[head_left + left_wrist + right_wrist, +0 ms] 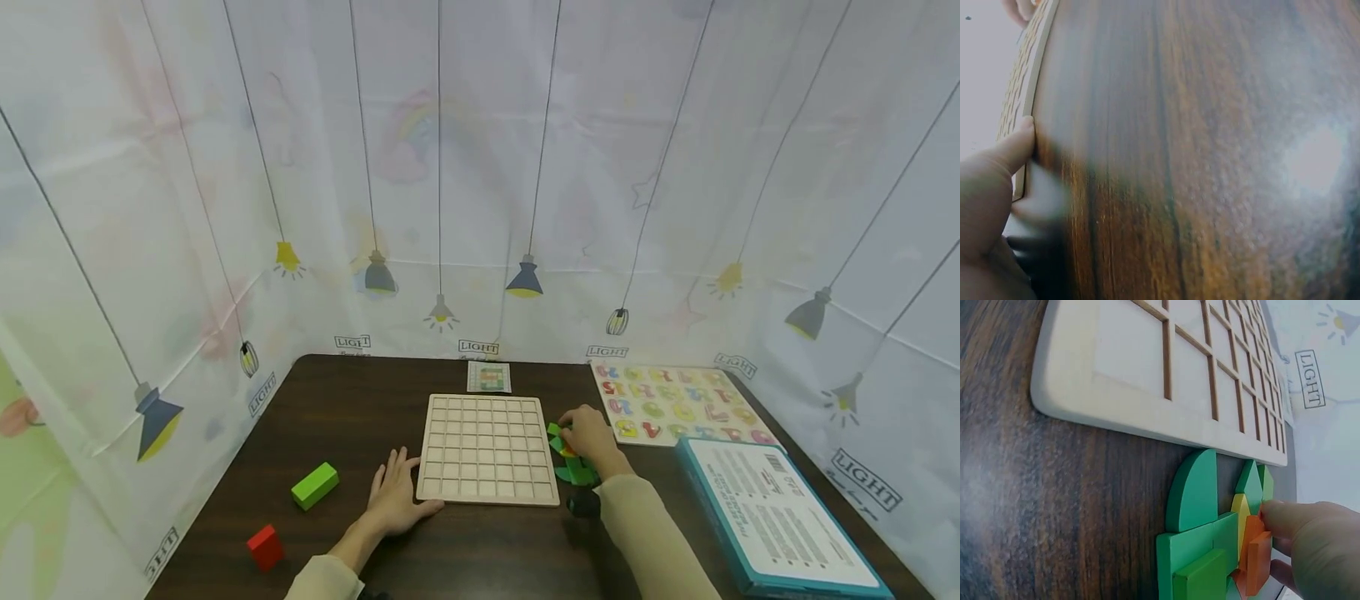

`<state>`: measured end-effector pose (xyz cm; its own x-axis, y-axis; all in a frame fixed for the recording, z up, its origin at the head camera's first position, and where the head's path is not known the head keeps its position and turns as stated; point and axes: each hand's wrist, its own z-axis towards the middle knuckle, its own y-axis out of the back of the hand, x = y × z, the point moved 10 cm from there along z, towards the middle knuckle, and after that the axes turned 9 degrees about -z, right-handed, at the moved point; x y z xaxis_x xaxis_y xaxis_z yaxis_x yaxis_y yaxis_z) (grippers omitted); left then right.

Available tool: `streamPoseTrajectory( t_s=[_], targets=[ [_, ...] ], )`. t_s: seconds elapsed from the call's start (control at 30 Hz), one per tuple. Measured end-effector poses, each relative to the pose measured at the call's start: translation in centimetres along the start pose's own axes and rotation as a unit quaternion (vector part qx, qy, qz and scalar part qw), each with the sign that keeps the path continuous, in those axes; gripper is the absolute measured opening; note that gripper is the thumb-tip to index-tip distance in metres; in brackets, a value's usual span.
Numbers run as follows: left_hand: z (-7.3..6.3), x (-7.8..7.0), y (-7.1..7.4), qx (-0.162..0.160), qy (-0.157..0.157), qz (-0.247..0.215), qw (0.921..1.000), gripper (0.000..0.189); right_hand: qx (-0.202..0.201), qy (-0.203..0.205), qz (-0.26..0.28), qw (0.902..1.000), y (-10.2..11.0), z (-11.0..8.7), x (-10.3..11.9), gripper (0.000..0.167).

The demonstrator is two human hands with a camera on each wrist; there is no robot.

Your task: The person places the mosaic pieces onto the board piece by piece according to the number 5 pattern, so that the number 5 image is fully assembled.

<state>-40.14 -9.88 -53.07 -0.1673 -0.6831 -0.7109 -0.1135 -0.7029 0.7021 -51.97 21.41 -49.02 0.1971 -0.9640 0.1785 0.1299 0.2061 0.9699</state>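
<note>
A square wooden grid board [487, 450] with shallow square cells lies flat on the dark table. My left hand [397, 497] rests spread at its lower left corner, and in the left wrist view the thumb [1016, 147] touches the board's edge. To the right of the board is a small pile of flat wooden pieces: green pieces [1194, 494], a yellow piece [1240, 519] and orange pieces [1259, 559]. My right hand [592, 437] reaches over the far end of this pile, its fingers bent down among the pieces. Whether they pinch one is hidden.
A green block [315, 486] and a red block [266, 547] lie left of my left hand. Behind the board is a small pattern card [489, 377]. On the right are a number-and-letter puzzle board [675, 400] and a blue-edged box [780, 517]. Printed curtains surround the table.
</note>
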Motion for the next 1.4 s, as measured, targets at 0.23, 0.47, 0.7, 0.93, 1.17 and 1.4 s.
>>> streamPoseTrajectory(
  t_s=[0.23, 0.47, 0.7, 0.93, 1.17, 1.4],
  targets=[
    [0.1, 0.0, -0.4, 0.008, -0.004, 0.007, 0.9999, 0.082, -0.004, -0.010, -0.003, 0.9999, 0.4, -0.1, -0.3, 0.013],
    [-0.3, 0.6, -0.7, 0.014, -0.009, 0.016, 0.9997, 0.085, -0.011, -0.046, 0.004, 0.9989, -0.5, -0.1, -0.5, 0.018],
    [-1.0, 0.6, -0.8, 0.016, -0.011, 0.009, 0.9998, 0.086, -0.014, -0.033, 0.005, 0.9994, -1.2, 0.1, 0.2, 0.016],
    [0.0, 0.6, -0.9, 0.009, -0.018, 0.023, 0.9995, 0.086, -0.049, 0.025, -0.017, 0.9983, -0.1, 0.6, 0.5, 0.011],
    [0.4, 0.9, -1.1, -0.003, -0.026, 0.023, 0.9994, 0.086, -0.038, 0.077, -0.040, 0.9955, -0.4, 1.2, 1.0, 0.013],
    [0.2, 0.8, -1.0, 0.003, -0.021, 0.033, 0.9992, 0.085, -0.019, 0.068, -0.020, 0.9973, -0.3, 1.3, 1.1, 0.013]
  ],
)
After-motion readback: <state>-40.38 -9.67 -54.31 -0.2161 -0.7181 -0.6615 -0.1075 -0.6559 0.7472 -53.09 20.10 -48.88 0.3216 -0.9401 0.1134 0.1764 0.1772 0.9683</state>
